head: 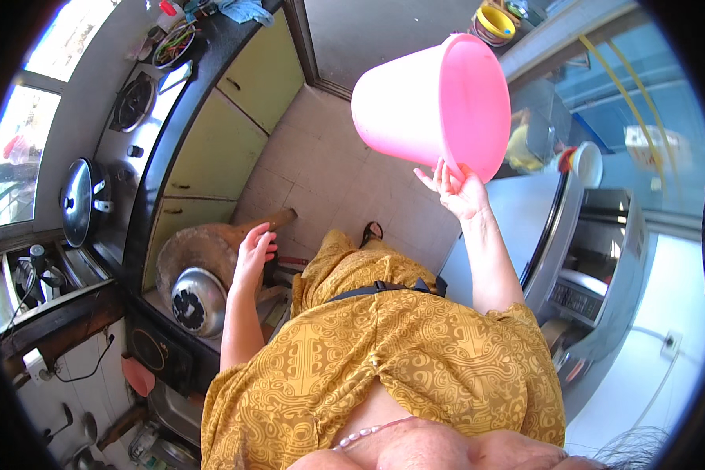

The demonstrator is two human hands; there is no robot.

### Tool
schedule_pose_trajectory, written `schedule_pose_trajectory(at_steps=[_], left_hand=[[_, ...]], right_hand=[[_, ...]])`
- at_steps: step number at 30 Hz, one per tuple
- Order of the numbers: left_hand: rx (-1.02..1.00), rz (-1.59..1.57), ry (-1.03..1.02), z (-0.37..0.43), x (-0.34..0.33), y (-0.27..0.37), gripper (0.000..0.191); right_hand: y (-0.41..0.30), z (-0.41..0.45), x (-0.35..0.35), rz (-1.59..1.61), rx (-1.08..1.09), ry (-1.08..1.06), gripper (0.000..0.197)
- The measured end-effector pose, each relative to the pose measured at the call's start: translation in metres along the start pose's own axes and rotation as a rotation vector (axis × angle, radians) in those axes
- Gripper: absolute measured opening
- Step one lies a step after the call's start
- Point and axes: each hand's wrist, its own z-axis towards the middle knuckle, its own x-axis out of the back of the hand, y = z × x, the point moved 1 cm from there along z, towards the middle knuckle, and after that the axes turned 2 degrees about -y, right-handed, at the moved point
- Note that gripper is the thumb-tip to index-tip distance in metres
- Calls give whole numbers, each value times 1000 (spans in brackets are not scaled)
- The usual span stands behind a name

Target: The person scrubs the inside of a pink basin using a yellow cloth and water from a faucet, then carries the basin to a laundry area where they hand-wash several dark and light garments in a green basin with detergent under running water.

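Note:
A pink plastic bucket [402, 106] is tipped on its side in the air at the upper middle, its mouth towards the right. My right hand [461, 191] grips its rim from below, thumb and fingers pinching the edge. My left hand [255, 252] is raised with fingers loosely curled and holds nothing. Beneath and beside the left hand lie a large round brown vessel or stone [182, 252], partly hidden, and a shiny metal pot [202, 294] with a dark patterned part.
Along the left runs a dark counter [202, 70] with a gas stove [134, 103], a lidded pan [79, 202] and a bowl of vegetables [175, 44]. A refrigerator [505, 229] and a microwave oven [590, 258] stand at the right. A yellow bucket [494, 23] sits beyond the doorway.

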Motion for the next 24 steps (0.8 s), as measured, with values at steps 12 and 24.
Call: schedule_pose_trajectory(at_steps=[12, 24], left_hand=[[167, 25, 147, 250, -26, 130, 38], [-320, -5, -475, 517, -217, 555, 37]], right_hand=[[-135, 200, -223, -189, -19, 38, 34], [-272, 344, -400, -652, 688, 140, 10]])
